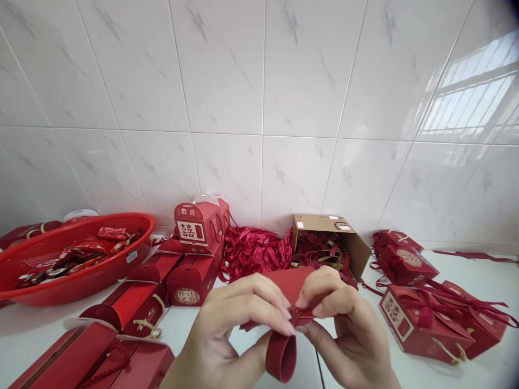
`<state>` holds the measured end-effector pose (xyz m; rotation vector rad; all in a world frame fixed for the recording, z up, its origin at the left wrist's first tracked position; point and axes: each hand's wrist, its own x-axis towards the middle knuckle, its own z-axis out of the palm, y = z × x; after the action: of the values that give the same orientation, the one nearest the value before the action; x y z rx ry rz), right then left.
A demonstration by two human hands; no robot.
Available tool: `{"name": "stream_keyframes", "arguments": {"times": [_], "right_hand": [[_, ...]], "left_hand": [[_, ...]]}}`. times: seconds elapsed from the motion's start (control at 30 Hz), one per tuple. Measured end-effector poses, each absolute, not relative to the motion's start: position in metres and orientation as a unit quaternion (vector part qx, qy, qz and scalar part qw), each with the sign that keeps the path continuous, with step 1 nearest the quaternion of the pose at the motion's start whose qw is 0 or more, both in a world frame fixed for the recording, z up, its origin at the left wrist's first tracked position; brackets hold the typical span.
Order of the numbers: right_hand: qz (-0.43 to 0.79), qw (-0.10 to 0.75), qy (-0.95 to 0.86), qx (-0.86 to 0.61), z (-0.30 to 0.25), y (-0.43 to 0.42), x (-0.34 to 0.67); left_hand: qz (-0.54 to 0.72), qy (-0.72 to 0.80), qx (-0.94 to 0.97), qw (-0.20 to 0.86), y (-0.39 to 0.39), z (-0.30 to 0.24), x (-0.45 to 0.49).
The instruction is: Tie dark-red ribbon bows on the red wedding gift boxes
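In the lower middle, close in front of me, my left hand (239, 324) has its fingers closed on a red strap (281, 356) that curls into a loop below the fingertips. My right hand (340, 319) pinches at the same spot, fingertips almost meeting the left ones. Behind the fingers lies a smooth red panel (288, 283), seemingly part of a red box. How strap and panel join is hidden by the fingers.
To the left are a red plastic basket (133, 227) of wrapped packets and several red gift boxes (194, 275). A heap of red ribbon (259, 248) and a cardboard box (360, 251) of straps stand against the wall. Ribbon-tied boxes (430, 324) are on the right.
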<state>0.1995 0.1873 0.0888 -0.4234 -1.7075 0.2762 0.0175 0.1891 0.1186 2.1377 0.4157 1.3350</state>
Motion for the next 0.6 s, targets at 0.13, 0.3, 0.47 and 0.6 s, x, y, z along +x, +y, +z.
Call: {"name": "stream_keyframes", "arguments": {"times": [0.13,0.3,0.47,0.6], "right_hand": [[0.110,0.632,-0.743,-0.190,0.090,0.187,0.198],[0.106,0.647,-0.731,-0.191,0.093,0.184,0.197],[0.101,0.667,-0.712,-0.196,0.093,0.184,0.196],[0.103,0.680,-0.697,-0.204,0.090,0.187,0.195]], "left_hand": [[0.509,0.157,0.790,0.305,0.188,0.118,0.020],[0.550,0.160,0.749,0.332,0.184,0.115,0.024],[0.592,0.181,0.704,0.348,0.177,0.110,0.032],[0.597,0.190,0.702,0.339,0.177,0.105,0.034]]}}
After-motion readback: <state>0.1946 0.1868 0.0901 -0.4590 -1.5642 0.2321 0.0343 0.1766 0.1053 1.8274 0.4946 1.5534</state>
